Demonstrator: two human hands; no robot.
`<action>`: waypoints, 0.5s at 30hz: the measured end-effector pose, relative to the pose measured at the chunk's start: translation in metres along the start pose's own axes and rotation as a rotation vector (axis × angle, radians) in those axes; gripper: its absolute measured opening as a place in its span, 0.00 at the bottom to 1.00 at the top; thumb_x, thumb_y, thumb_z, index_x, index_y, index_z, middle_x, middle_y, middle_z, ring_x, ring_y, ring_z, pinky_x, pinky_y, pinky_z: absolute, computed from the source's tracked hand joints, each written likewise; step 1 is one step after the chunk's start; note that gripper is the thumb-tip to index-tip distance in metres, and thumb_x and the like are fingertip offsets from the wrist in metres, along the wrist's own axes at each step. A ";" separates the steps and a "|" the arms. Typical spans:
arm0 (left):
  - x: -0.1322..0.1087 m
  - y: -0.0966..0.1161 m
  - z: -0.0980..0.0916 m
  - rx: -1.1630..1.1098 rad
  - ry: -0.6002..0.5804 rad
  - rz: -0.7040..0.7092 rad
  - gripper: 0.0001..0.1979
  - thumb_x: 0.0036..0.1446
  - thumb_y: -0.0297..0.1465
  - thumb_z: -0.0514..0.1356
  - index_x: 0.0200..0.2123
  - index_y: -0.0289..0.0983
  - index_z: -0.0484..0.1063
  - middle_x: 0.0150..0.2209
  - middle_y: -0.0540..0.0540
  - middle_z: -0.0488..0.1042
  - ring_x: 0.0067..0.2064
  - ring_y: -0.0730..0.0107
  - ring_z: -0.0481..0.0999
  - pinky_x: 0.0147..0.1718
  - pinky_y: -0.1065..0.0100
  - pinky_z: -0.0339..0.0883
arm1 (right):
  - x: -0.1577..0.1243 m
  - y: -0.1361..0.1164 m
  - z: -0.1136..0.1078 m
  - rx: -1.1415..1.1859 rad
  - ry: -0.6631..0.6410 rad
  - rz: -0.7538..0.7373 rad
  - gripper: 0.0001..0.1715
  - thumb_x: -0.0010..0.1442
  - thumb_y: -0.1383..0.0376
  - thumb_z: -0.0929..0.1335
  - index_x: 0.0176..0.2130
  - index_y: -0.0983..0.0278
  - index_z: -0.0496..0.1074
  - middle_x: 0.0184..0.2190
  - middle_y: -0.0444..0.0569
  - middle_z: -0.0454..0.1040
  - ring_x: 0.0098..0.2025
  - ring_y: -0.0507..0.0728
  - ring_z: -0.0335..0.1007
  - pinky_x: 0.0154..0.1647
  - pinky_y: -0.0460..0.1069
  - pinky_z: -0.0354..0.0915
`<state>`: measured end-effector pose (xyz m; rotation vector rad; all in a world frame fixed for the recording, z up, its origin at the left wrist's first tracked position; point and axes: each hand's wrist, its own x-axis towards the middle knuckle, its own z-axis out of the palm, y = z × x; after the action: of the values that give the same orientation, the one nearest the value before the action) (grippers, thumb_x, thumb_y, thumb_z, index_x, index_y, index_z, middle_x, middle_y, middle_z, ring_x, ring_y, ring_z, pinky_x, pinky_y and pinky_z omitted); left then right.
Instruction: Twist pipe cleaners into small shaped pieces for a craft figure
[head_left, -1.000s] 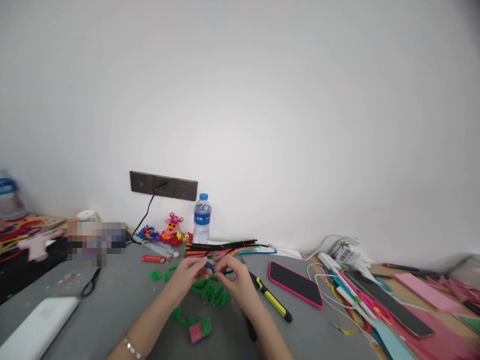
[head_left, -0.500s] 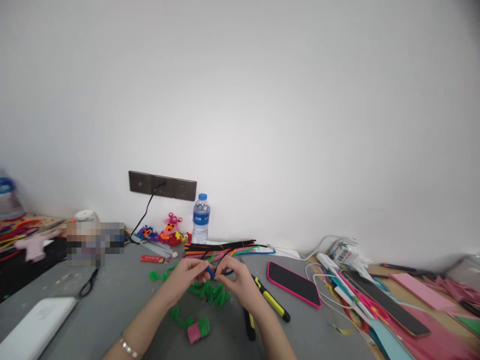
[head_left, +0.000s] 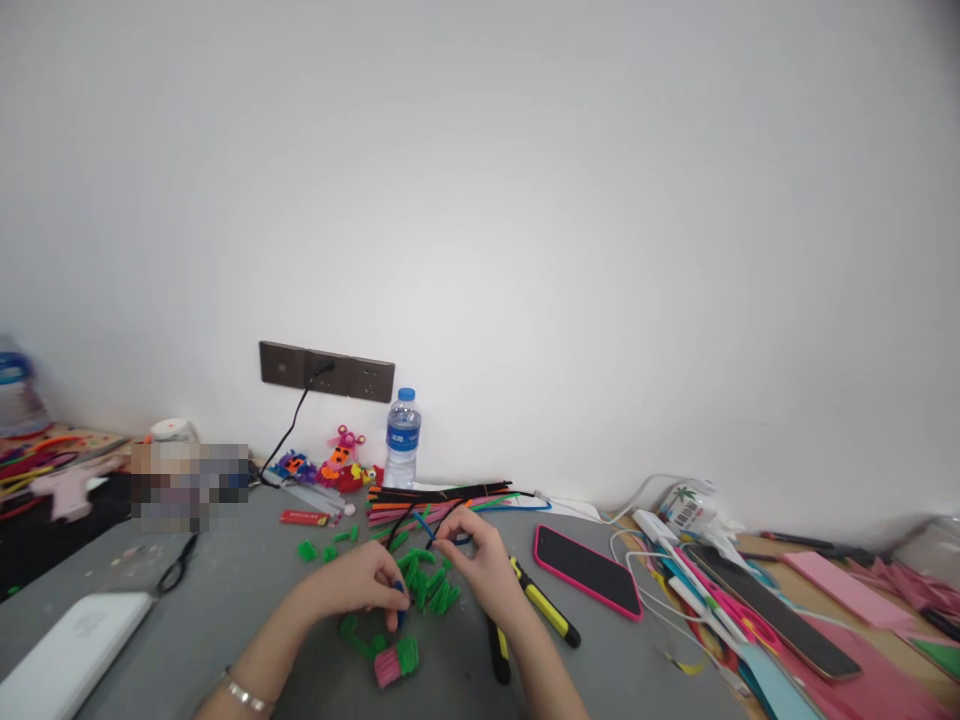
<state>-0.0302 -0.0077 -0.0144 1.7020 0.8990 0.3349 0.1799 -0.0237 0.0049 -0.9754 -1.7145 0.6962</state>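
My left hand (head_left: 361,582) is closed in a pinch on a small dark-blue piece (head_left: 400,612), low over the grey table. My right hand (head_left: 474,552), also pinching, grips a thin blue pipe cleaner (head_left: 423,524) whose end sticks out to the left of the fingertips. Between and below the hands lies a heap of folded green pipe-cleaner pieces (head_left: 431,585). Just under my left fingers sits a pink bundle with green pipe cleaner wound on it (head_left: 388,664), a green curl trailing left. Pliers with yellow and black handles (head_left: 551,610) lie by my right forearm, which partly covers them.
Behind the hands are a bundle of pipe cleaners (head_left: 442,495), a water bottle (head_left: 403,440) and small colourful figures (head_left: 341,465). A pink-cased phone (head_left: 587,570) lies right, near white cables and craft sheets. A white power bank (head_left: 79,650) is at front left.
My hands have come apart. The left one moved down and toward me with the dark-blue piece; the right stayed nearly in place, the blue pipe cleaner now showing at its fingertips.
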 end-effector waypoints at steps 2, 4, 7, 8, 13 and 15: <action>-0.001 0.001 -0.001 0.009 0.017 0.009 0.13 0.47 0.39 0.63 0.25 0.35 0.80 0.19 0.46 0.77 0.17 0.74 0.60 0.17 0.73 0.47 | 0.000 0.000 0.002 -0.025 -0.003 -0.022 0.05 0.53 0.71 0.68 0.27 0.63 0.70 0.26 0.44 0.69 0.30 0.54 0.65 0.33 0.48 0.62; -0.002 0.005 -0.004 0.000 0.058 -0.010 0.14 0.47 0.41 0.64 0.29 0.35 0.80 0.17 0.48 0.75 0.16 0.75 0.59 0.17 0.73 0.46 | -0.001 0.002 0.004 -0.064 0.004 -0.054 0.06 0.54 0.72 0.68 0.27 0.62 0.70 0.27 0.45 0.69 0.31 0.54 0.65 0.33 0.48 0.61; 0.000 0.013 -0.006 -0.097 0.160 -0.009 0.19 0.49 0.43 0.63 0.37 0.34 0.78 0.18 0.51 0.72 0.15 0.78 0.57 0.16 0.74 0.49 | -0.001 0.005 0.006 -0.119 0.021 -0.103 0.06 0.55 0.72 0.67 0.28 0.62 0.70 0.28 0.45 0.69 0.32 0.55 0.65 0.33 0.48 0.61; 0.001 0.015 -0.005 -0.150 0.195 0.008 0.20 0.49 0.44 0.62 0.37 0.34 0.77 0.19 0.52 0.71 0.16 0.78 0.57 0.16 0.74 0.50 | -0.001 0.006 0.007 -0.136 0.026 -0.117 0.06 0.55 0.72 0.67 0.28 0.62 0.70 0.28 0.45 0.69 0.32 0.55 0.65 0.33 0.49 0.60; 0.012 0.023 0.011 -0.437 0.357 0.132 0.18 0.46 0.45 0.65 0.29 0.35 0.73 0.20 0.56 0.60 0.20 0.78 0.58 0.18 0.75 0.55 | -0.003 0.006 0.012 -0.221 0.047 -0.153 0.07 0.56 0.72 0.68 0.29 0.61 0.70 0.30 0.46 0.69 0.35 0.57 0.65 0.36 0.50 0.59; 0.014 0.025 0.017 -0.533 0.381 0.148 0.17 0.46 0.44 0.66 0.25 0.35 0.70 0.20 0.57 0.58 0.21 0.78 0.56 0.18 0.76 0.53 | -0.004 0.006 0.014 -0.246 0.049 -0.158 0.07 0.56 0.73 0.68 0.30 0.61 0.71 0.30 0.46 0.70 0.35 0.57 0.66 0.37 0.50 0.58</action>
<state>-0.0003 -0.0120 0.0000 1.2253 0.8567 0.9363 0.1690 -0.0243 -0.0066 -1.0022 -1.8406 0.3619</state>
